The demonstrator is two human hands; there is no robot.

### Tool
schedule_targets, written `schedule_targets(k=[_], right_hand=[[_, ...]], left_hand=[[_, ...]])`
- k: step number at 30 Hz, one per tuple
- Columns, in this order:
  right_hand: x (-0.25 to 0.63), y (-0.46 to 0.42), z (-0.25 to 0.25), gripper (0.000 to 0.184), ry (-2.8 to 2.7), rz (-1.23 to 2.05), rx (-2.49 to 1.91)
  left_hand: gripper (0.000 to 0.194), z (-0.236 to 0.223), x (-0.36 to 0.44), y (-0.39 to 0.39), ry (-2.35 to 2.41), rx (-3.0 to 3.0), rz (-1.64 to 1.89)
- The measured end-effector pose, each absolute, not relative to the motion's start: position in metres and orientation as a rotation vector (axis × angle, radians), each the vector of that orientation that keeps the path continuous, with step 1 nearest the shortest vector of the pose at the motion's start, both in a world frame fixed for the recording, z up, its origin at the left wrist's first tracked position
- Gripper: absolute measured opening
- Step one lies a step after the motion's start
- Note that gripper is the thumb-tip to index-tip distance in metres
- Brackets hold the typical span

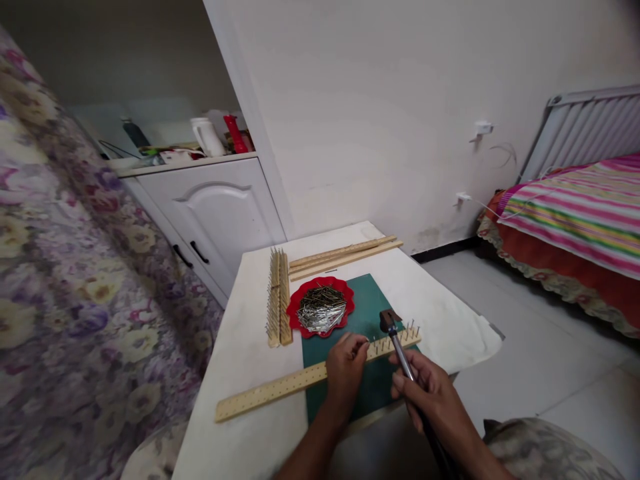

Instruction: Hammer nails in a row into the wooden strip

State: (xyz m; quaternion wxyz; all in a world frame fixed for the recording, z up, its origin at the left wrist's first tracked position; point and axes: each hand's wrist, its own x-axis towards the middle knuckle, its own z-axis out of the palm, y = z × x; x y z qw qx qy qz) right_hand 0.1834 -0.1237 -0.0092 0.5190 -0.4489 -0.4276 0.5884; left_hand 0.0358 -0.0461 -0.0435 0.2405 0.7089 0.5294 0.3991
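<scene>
A long wooden strip [270,391] with a row of holes lies across a green mat [367,300] on a white table [240,373]. Several nails [400,333] stand upright along its right end. My left hand [345,367] rests on the strip with fingers pinched at a nail I can barely make out. My right hand [430,393] is closed round the metal handle of a small hammer [393,333], whose head hovers just above the nailed end.
A red scalloped dish [323,307] full of loose nails sits behind the strip. Two nailed strips [279,297] lie left of it, plain wooden strips [345,255] behind. A flowered curtain hangs left, a white cabinet [215,213] behind, a striped bed [575,227] right.
</scene>
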Motion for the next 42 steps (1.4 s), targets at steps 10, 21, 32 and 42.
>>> schedule_targets(k=[10, 21, 32, 42], right_hand=[[0.175, -0.126, -0.012, 0.023, -1.14, 1.564, -1.001], [0.173, -0.125, -0.017, 0.023, -1.189, 1.553, -1.023], [0.174, -0.125, -0.017, 0.024, -1.173, 1.579, -1.023], [0.185, -0.126, -0.005, 0.026, -1.139, 1.477, -1.028]], left_hand=[[0.013, -0.052, 0.037, -0.044, 1.513, 1.973, 1.063], [0.014, -0.057, 0.037, -0.043, 1.529, 1.982, 1.066], [0.015, -0.055, 0.036, -0.044, 1.529, 1.998, 1.058], [0.013, -0.052, 0.037, -0.047, 1.496, 1.983, 1.064]])
